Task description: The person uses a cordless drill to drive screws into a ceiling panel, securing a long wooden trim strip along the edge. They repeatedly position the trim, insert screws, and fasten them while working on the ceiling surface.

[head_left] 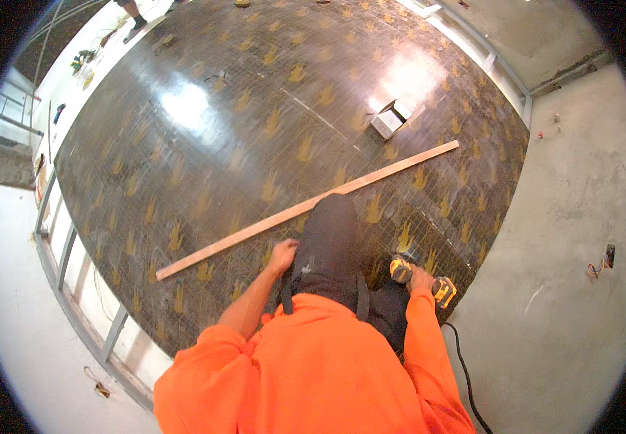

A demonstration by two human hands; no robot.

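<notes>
My right hand [420, 279] is wrapped round the grip of a yellow and black cordless drill [401, 270], low beside my right leg. The drill's front end points away toward the floor panels. My left hand [283, 254] is beside my raised dark-clad knee, its fingers curled closed; whatever they may hold is hidden. Just beyond the knee, a long, narrow wooden batten [269, 220] lies slantwise across the dark panels, its left end nearer to me. Neither hand touches it.
Dark brown panels [233, 166] with yellow marks cover the surface before me. An open white carton [387, 123] sits beyond the batten. Metal framing [114, 333] runs along the left, a grey wall [566, 239] stands right, and a black cable [463, 362] trails nearby. Another person's leg [134, 18] shows far left.
</notes>
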